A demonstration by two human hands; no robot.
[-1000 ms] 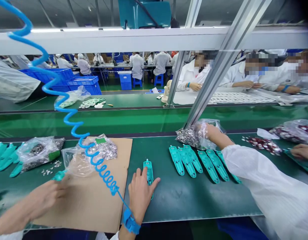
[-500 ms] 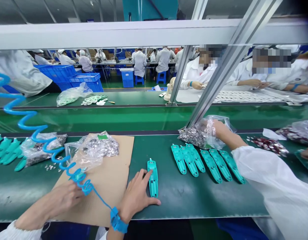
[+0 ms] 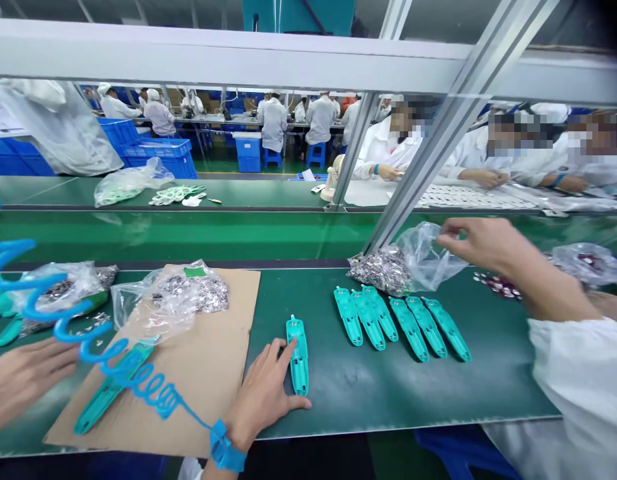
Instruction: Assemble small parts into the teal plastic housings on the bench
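My left hand (image 3: 265, 393), with a blue strap at its wrist, steadies a teal plastic shell (image 3: 299, 363) on the green bench. Its index finger lies on the shell and the thumb rests by the lower end. My right hand (image 3: 475, 241) is raised at the mouth of a clear plastic bag (image 3: 428, 257) of small shiny metal parts (image 3: 383, 270). Its fingertips are pinched together against the plastic; whatever sits between them is too small to tell. Several more teal shells (image 3: 411, 327) lie in a row before the bag.
Cardboard (image 3: 213, 373) at left bears another metal-parts bag (image 3: 193, 293) and a teal shell (image 3: 113, 390). A co-worker's hand (image 3: 33, 377) is beside it. A blue coiled cord (image 3: 118, 360) crosses in front. Red parts (image 3: 498, 285) lie right; a metal post (image 3: 433, 147) stands behind the bench.
My right hand has come up out of the bag to its edge. The co-worker's hand at left has drawn away leftward, leaving a teal shell on the cardboard. My left hand keeps its hold.
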